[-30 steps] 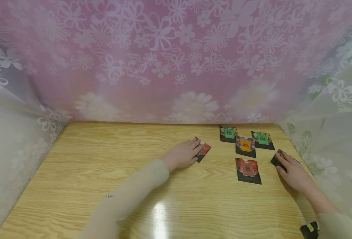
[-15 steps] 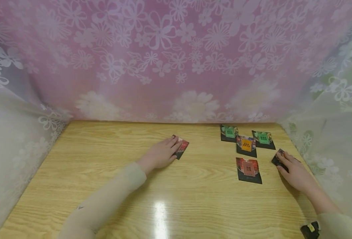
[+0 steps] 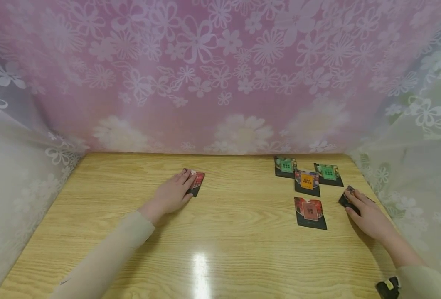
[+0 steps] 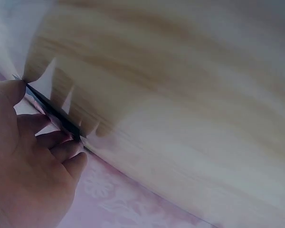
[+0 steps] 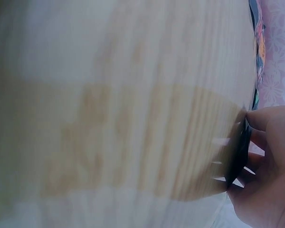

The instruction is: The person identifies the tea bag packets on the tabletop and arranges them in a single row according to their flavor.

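Fingers (image 3: pixel 190 182) of left hand (image 3: pixel 172 193) straight, slightly spread on red-black packet (image 3: pixel 199 181); right hand (image 3: pixel 370 218) lies over dark packet (image 3: pixel 344 202), fingers extended.

in the head view the pale-sleeved left arm (image 3: pixel 108 250) points toward two o'clock, its left hand (image 3: pixel 172 192) palm down, fingers extended, thumb set apart. the right arm (image 3: pixel 401 250) slants between ten and eleven o'clock, the right hand (image 3: pixel 370 216) also palm down, fingers stretched forward, thumb spread away from them.
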Tool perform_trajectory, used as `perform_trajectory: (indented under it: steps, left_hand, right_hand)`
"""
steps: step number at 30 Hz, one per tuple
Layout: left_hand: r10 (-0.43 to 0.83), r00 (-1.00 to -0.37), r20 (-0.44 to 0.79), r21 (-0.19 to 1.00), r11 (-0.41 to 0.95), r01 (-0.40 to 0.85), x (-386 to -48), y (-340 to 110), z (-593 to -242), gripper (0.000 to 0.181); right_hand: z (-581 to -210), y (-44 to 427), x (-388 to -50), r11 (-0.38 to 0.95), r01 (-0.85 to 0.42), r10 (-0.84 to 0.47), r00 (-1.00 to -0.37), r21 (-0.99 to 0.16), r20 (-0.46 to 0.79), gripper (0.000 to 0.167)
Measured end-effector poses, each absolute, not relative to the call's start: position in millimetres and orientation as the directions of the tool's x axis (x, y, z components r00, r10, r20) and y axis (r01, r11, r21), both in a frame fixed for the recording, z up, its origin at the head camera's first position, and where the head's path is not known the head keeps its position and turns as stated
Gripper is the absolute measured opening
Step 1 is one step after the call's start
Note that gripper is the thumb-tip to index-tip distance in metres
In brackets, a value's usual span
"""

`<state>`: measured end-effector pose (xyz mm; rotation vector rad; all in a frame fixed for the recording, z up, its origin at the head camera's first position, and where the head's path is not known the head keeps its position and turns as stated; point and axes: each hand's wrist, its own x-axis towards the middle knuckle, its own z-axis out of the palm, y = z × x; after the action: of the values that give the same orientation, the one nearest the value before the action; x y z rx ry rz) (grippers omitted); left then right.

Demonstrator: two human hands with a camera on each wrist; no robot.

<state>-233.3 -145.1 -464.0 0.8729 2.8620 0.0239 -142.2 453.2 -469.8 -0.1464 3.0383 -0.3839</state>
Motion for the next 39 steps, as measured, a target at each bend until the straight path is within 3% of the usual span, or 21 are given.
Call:
perform_trajectory:
  steps: [22,39]
  left_hand:
    - [0.383,-0.920,-0.084,0.072,0.923,0.378,-215,-226,-458,0.064]
    - [0.370,-0.923,-0.109,0.156,0.923,0.352,-213,-270,-457,0.068]
  right_hand:
    - [-475,455,-144,0.961,-0.076,-0.095,-0.994,-0.268,-0.058,0.062]
    - [-476,457,-143,0.961,-0.082,-0.098,-0.994,-0.265,-0.047,0.062]
